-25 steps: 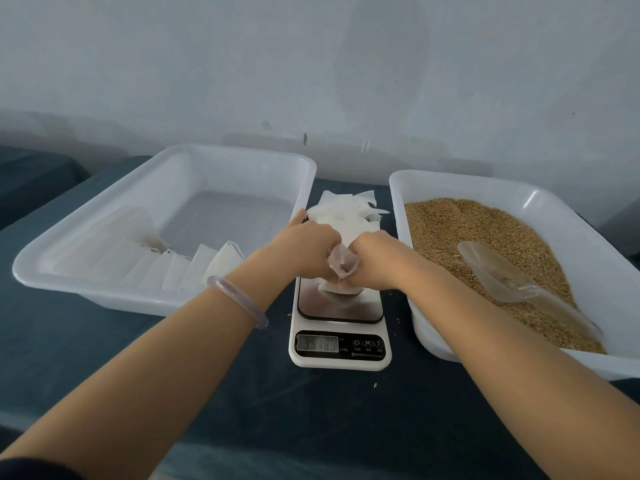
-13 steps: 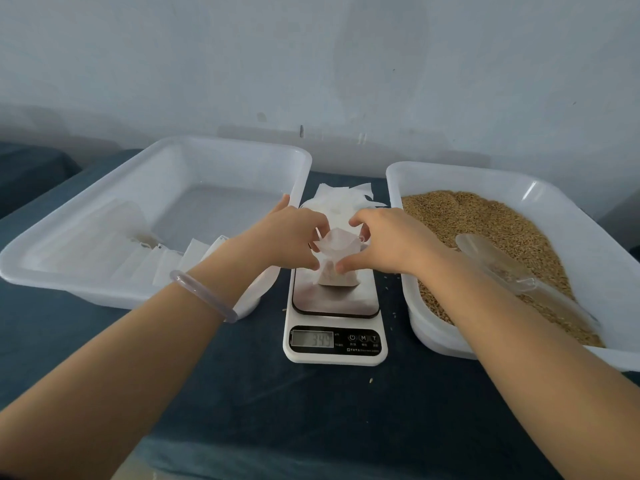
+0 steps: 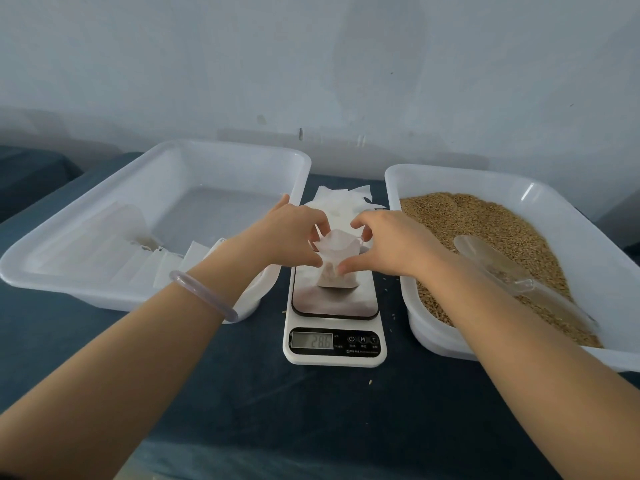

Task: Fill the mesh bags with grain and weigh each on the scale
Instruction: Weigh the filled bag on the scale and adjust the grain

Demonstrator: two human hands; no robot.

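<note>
Mesh bag, part-filled, stood upright on scale platform, bench centre. Left hand at its 9 o'clock, right hand at 3 o'clock; fingers curled, lightly pinching the open mouth. True reading likely required full release, bag balanced.

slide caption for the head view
A mesh bag standing on the scale, pinched by the left hand and right hand

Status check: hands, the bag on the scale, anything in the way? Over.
Left hand and right hand both pinch small white mesh bag. Bag stands on white digital scale, display lit. Clear plastic scoop lies in white tub of grain, not blocking.
</note>
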